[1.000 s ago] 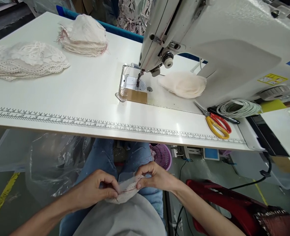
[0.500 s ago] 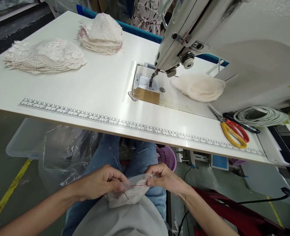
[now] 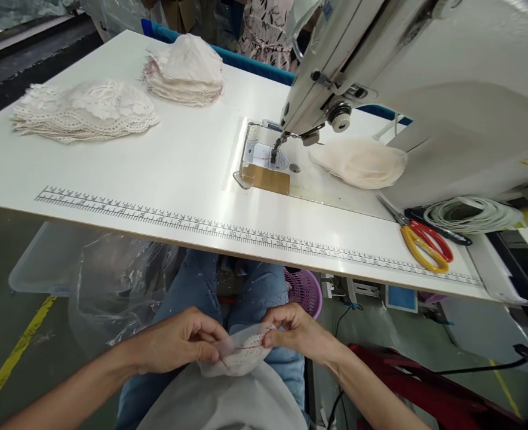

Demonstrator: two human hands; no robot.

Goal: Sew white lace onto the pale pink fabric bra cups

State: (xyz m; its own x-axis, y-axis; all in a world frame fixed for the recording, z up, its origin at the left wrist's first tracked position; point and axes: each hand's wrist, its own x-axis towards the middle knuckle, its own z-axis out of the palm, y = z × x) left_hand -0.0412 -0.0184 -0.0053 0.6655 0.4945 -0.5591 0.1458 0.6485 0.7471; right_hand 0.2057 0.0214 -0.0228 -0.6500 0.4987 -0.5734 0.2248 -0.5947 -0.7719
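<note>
Left hand (image 3: 186, 341) and right hand (image 3: 298, 333) pinch 2 sides of a sheer, curved, white lace-trimmed fabric piece (image 3: 241, 361) (its red line (image 3: 251, 347) probably stitching) to hold it spread.

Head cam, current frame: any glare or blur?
Head view: soft glare on the white tabletop; head view: bright glints on the clear plastic bag; head view: sewing machine smeared toward the top right corner; head view: left hand and right hand fairly sharp.
</note>
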